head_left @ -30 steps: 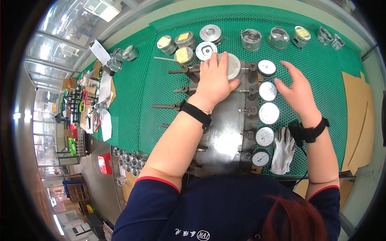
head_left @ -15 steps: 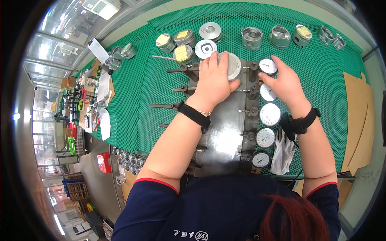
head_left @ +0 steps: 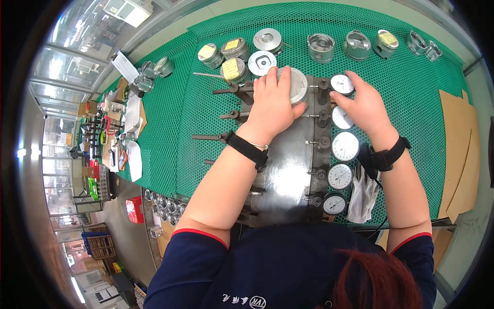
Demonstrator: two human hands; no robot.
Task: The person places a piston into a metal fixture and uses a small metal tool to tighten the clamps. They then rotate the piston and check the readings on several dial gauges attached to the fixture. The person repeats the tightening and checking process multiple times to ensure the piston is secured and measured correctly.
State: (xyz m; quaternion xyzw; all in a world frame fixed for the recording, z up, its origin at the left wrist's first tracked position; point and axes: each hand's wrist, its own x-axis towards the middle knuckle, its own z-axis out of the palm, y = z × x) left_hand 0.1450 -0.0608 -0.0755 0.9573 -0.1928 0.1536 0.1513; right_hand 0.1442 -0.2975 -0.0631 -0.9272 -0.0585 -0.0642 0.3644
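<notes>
A round silver piston rests at the far end of a grey metal measuring plate. My left hand lies over its left side, fingers across the top and thumb at the near edge, gripping it. At the plate's right edge stands a row of dial gauges. My right hand has its thumb and forefinger at the rim of the farthest dial gauge; its other fingers are mostly hidden. Nearer me in the same row are a second dial gauge, a third dial gauge and others.
Several pistons stand on the green mat beyond the plate, including a piston with a yellow label and an open-sided piston. White gloves lie beside the near gauges. Cardboard sheets are at the right; papers and tools sit far left.
</notes>
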